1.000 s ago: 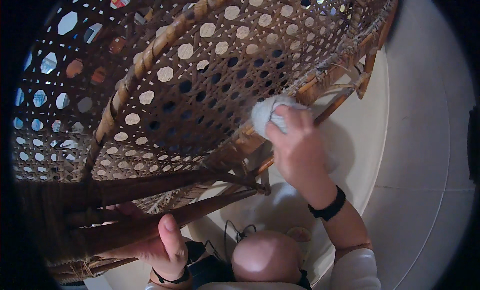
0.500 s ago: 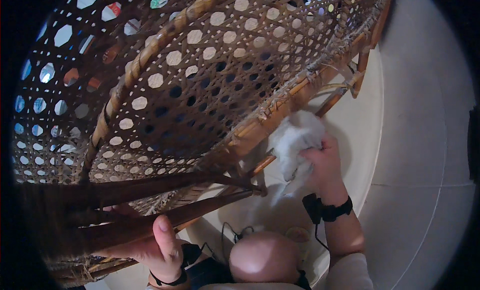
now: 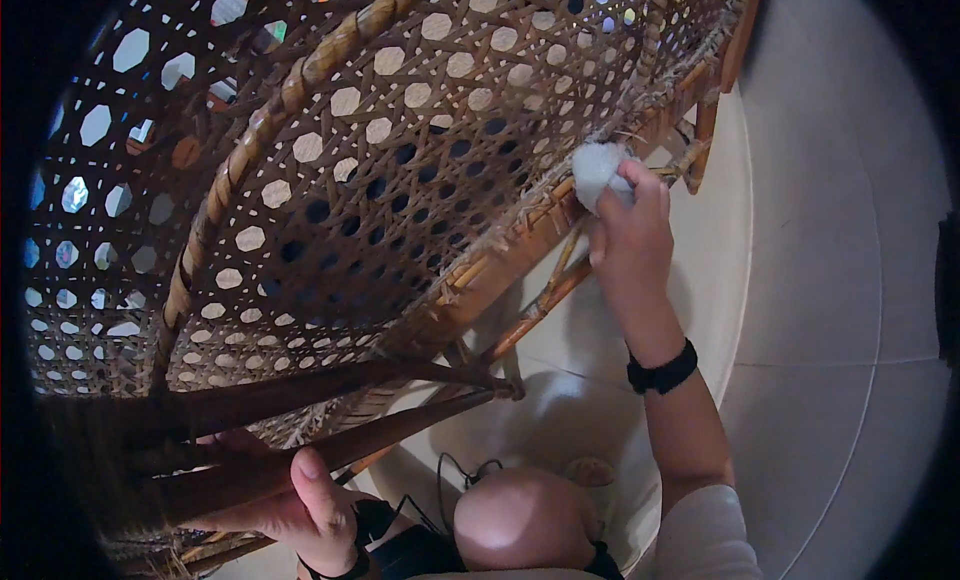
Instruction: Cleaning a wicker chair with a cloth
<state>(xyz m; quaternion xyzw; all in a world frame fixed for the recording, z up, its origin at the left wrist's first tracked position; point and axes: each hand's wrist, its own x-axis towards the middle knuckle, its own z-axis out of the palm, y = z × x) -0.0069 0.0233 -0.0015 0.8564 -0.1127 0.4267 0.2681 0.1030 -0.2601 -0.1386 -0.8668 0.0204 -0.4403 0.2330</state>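
A rattan chair (image 3: 515, 272) with a woven cane panel and a wooden edge rail is tilted across most of the view. My left hand (image 3: 318, 520) is closed around a dark wooden bar (image 3: 300, 468) of it at the lower left; the thumb lies on the near side, and the fingers partly show behind. In my right hand (image 3: 638, 245) is a bunched white cloth (image 3: 598, 170), pressed against the chair's edge rail where the cane weave is bound, toward the upper right. Frayed fibres stick out along that binding.
Below the rail run thinner rattan braces (image 3: 548, 305) and a short leg (image 3: 703, 145). My knee (image 3: 525, 525) is at the bottom middle, with a black cable (image 3: 443, 465) beside it. Pale floor tiles (image 3: 820, 280) lie to the right.
My right hand has moved up and away along the rail with the cloth, which is now bunched smaller. The chair has shifted slightly; my left hand keeps its hold.
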